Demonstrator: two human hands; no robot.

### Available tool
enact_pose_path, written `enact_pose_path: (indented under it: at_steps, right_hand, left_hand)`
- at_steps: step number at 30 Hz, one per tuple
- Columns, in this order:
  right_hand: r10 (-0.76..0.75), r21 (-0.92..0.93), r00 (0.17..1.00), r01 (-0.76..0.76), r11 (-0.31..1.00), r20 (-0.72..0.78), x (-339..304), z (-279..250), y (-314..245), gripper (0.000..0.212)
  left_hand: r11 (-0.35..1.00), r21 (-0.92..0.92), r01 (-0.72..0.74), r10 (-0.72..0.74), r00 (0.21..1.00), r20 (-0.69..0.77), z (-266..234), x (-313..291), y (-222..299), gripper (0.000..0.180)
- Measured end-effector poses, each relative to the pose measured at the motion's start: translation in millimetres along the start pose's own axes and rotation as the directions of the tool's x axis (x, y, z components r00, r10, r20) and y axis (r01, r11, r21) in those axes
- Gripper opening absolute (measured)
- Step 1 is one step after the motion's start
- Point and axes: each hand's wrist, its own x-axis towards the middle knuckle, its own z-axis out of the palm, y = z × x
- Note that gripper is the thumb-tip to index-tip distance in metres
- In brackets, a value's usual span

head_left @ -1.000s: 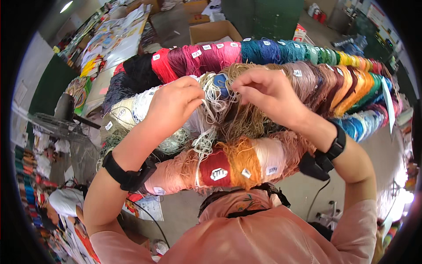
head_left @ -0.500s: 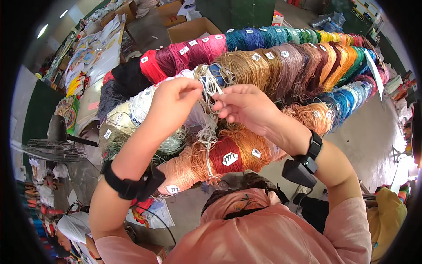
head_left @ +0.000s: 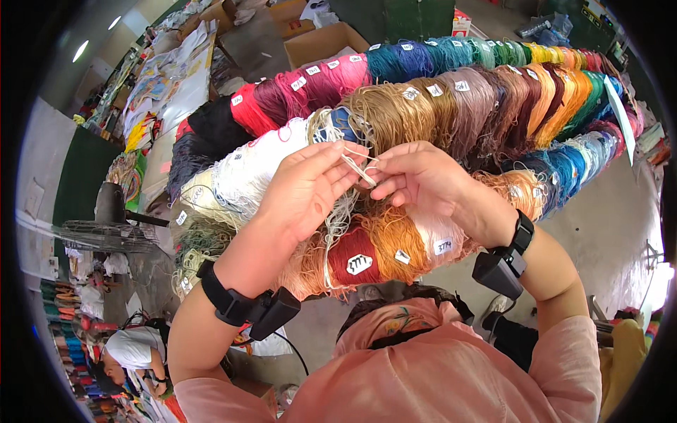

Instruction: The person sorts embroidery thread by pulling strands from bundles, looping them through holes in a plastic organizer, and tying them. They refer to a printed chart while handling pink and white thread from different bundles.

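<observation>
My left hand [head_left: 310, 185] is turned with its palm partly up, thumb and fingers closed on a few strands of cream-white thread [head_left: 361, 169]. Facing it, my right hand [head_left: 423, 178] pinches the same thread between thumb and fingertips. A small loop spans the short gap between both hands. More pale strands [head_left: 338, 218] hang below my left hand, over the orange and dark red thread bundles. Behind the hands is a bare blue stretch of the rack's bar [head_left: 343, 121], between a thick white thread bundle [head_left: 264, 158] and a brown one [head_left: 395, 113].
Rows of labelled thread bundles in many colours curve away right, such as teal ones [head_left: 451, 53] and blue ones [head_left: 557, 166]. A standing fan [head_left: 106, 233] is at left. An open cardboard box [head_left: 328, 44] lies beyond. Another person [head_left: 137, 349] bends down at lower left.
My left hand has rolled over, showing more palm. The thread that hung as a loose cluster between my hands now forms a small crossing loop. The whole view has shifted slightly.
</observation>
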Motion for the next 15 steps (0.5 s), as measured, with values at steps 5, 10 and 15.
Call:
enact_pose_path:
  at_steps: [5,10,15]
  right_hand:
    - [-0.003,0.031,1.000,0.003,1.000,-0.014,-7,1,-5,0.016]
    - [-0.009,-0.017,0.999,0.010,1.000,0.040,-5,-5,-5,0.016]
    - [-0.417,-0.707,0.909,0.306,0.637,0.017,-9,-23,-7,0.016]
  left_hand:
    - [0.997,-0.070,-0.025,0.023,0.999,-0.024,6,1,-3,0.019]
    - [0.997,-0.033,-0.072,0.068,0.992,-0.110,3,-3,-5,0.017]
    - [0.997,-0.016,-0.070,0.068,0.993,-0.101,2,-11,-2,0.015]
